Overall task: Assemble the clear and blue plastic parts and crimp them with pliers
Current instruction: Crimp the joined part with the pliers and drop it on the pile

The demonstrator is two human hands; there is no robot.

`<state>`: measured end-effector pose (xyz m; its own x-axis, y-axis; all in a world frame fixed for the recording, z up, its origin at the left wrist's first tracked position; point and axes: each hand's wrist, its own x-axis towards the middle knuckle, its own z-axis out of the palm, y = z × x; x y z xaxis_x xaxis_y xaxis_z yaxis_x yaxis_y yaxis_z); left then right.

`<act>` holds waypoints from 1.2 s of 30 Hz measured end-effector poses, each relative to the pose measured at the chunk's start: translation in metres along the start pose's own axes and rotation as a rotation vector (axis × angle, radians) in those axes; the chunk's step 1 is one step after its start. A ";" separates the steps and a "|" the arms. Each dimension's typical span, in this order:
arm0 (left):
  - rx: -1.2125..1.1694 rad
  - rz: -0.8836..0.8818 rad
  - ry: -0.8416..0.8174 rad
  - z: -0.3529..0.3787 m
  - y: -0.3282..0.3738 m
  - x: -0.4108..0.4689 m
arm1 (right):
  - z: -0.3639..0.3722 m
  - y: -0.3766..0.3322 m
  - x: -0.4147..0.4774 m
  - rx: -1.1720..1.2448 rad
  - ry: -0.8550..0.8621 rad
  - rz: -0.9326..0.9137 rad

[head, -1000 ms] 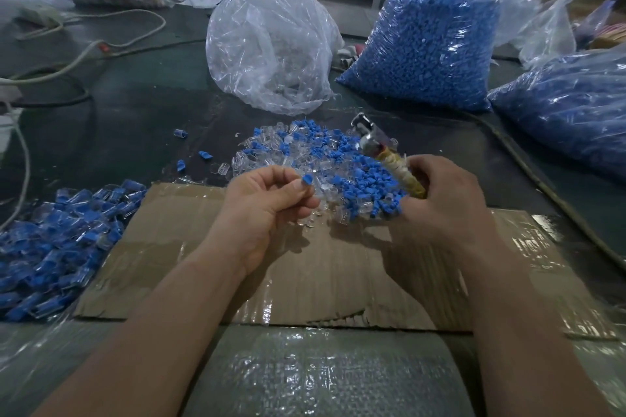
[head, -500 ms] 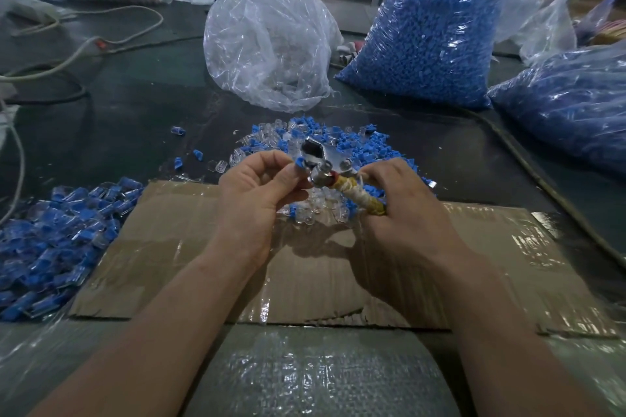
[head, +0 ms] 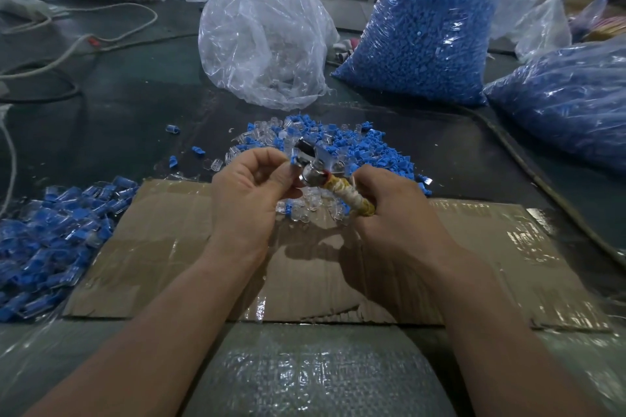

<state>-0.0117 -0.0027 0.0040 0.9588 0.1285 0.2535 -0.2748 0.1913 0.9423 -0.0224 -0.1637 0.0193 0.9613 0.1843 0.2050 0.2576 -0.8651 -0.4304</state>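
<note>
Dark table [head: 135,101] — cardboard [head: 162,234], loose parts [head: 359,145], bags [head: 423,44]

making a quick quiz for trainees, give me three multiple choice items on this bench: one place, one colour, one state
1. The clear bag stands:
A) left of the blue-filled bag
B) on the cardboard
C) under the table
2. The pliers have a handle wrap that is:
A) green
B) yellow
C) black
3. The left hand:
A) lies flat
B) hangs idle
C) pinches a blue part at the pliers' head

A: the clear bag sits to the left. B: yellow wrap shows beside the right hand. C: fingertips close on the part.
</note>
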 end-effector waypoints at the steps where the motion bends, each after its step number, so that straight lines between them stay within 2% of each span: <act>1: 0.021 0.009 0.002 0.000 0.001 -0.001 | 0.000 -0.001 0.000 0.003 0.003 0.003; 9: 0.048 0.008 0.009 -0.003 0.001 -0.001 | 0.001 -0.003 -0.002 -0.011 0.046 -0.007; 13: 0.046 -0.003 0.012 -0.006 0.001 0.001 | 0.000 0.002 -0.002 0.078 -0.011 0.002; 16: 0.049 -0.027 0.066 -0.011 0.004 0.006 | -0.005 0.012 -0.002 0.123 0.097 0.062; 18: 0.037 -0.117 0.053 -0.014 0.007 0.007 | -0.010 0.020 0.000 0.150 0.182 0.127; 20: 0.120 -0.210 -0.118 -0.015 0.010 0.005 | -0.013 0.028 0.004 0.126 0.217 0.189; 22: 0.219 -0.278 -0.379 -0.013 0.012 0.000 | -0.013 0.038 0.008 0.054 0.222 0.246; 25: 0.397 -0.259 -0.670 -0.010 0.012 -0.006 | -0.009 0.046 0.009 -0.072 0.195 0.304; 31: 0.469 -0.296 -0.959 -0.014 0.014 -0.008 | -0.004 0.046 0.012 -0.163 0.128 0.354; 36: 0.427 -0.360 -1.022 -0.014 0.017 -0.010 | -0.003 0.048 0.012 -0.175 0.098 0.395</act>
<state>-0.0264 0.0130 0.0140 0.6419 -0.7479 -0.1690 -0.1147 -0.3116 0.9433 0.0013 -0.2044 0.0038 0.9667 -0.2137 0.1404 -0.1559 -0.9279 -0.3386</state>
